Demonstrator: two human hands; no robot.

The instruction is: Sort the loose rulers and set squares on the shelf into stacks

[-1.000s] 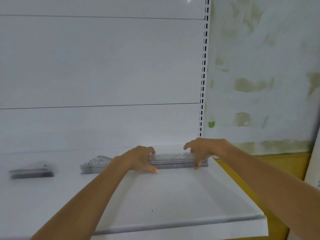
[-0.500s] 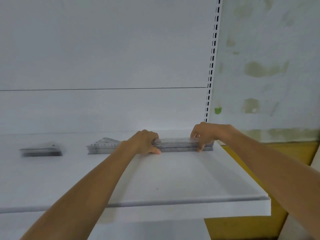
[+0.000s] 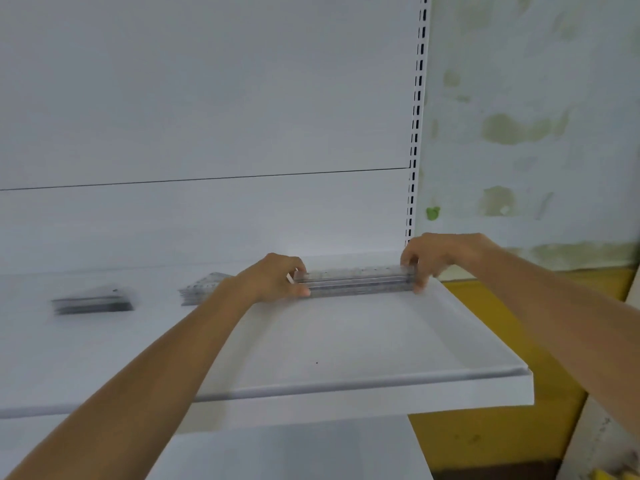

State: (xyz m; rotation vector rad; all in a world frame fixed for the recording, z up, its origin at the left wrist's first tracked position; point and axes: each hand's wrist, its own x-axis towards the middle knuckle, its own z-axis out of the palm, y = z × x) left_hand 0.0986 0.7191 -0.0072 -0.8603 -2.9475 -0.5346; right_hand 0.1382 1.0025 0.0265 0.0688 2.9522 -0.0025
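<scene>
At the back right of the white shelf (image 3: 346, 341), our left hand (image 3: 277, 278) and right hand (image 3: 429, 258), a second ago draped loosely over the stack of clear rulers (image 3: 356, 280), now pinch its two ends, squaring a pile that looks nearly finished beside the set squares (image 3: 204, 289).

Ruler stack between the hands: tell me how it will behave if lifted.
The ruler stack is probably stiff: its edges run straight between the left hand and right hand. Its separate clear layers look smooth, so they may slide apart. Likely light, being thin.
</scene>
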